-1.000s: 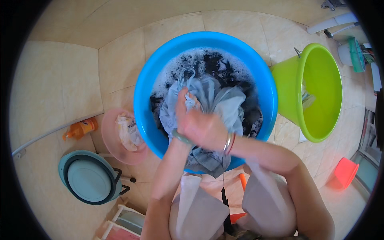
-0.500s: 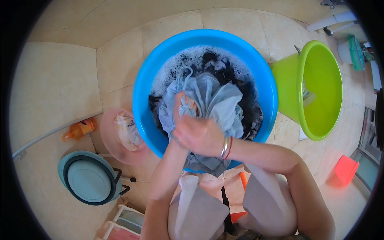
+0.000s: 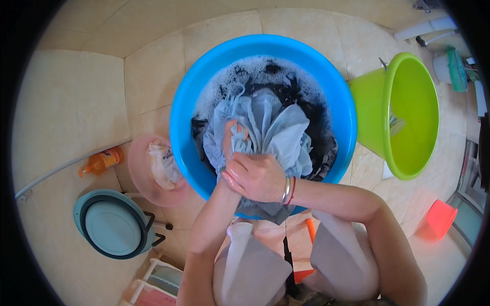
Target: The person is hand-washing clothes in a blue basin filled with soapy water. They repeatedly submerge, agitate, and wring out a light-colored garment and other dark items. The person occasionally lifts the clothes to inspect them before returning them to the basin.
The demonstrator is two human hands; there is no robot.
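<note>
A light blue-grey garment (image 3: 286, 130) with a thin drawstring lies bunched in a round blue basin (image 3: 347, 122). My left hand (image 3: 230, 138) is closed around gathered cloth near the drawstring, partly hidden by folds. Just nearer to me, my right hand (image 3: 255, 176) crosses over my left wrist and is closed on the same garment's gathered folds; its fingertips curl out of sight. Dark wet clothes (image 3: 316, 122) lie around and beneath the garment in sudsy water (image 3: 214, 84). A darker grey part of cloth (image 3: 268, 210) hangs over the basin's near rim.
Right of the basin a lime-green bucket (image 3: 365, 112) is tilted. On the left are a pink basin (image 3: 145, 188) with pale cloth inside, an orange bottle (image 3: 104, 160) and grey-green nested basins (image 3: 113, 229). A red-orange container (image 3: 441, 219) stands far right on the tiled floor (image 3: 219, 46).
My right hand has shifted slightly toward me and its fingers now lie more plainly over my left wrist. The garment's folds have moved a little; both hands keep their grip.
</note>
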